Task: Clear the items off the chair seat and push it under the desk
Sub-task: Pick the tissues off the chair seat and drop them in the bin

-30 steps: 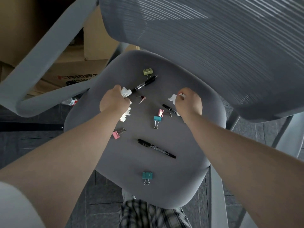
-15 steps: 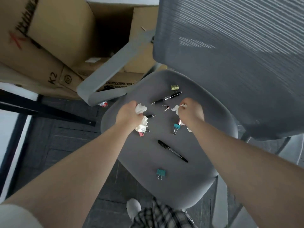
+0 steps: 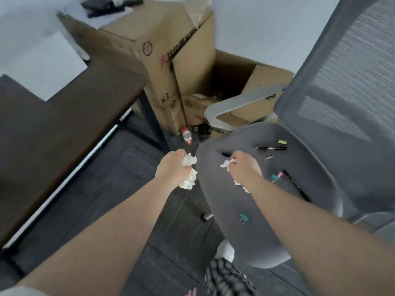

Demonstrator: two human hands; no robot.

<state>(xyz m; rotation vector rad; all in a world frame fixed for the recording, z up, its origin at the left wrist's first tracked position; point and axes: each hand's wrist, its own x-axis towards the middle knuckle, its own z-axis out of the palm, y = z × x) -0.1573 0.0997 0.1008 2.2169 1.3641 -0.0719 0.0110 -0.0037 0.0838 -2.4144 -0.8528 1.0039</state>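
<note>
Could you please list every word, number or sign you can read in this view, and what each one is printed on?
"K2": black, on the lower front of the tall brown cardboard box.
Circled stamp and red-and-black print higher on that box: too blurred to read.
Label on the small clear plastic bottle with a red cap: too small to read.
Print on the low brown cardboard box beside it: unreadable.

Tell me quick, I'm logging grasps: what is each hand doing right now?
Left hand: closed on crumpled white tissue, off the chair seat's edge.
Right hand: closed on a white tissue scrap, over the seat.
</note>
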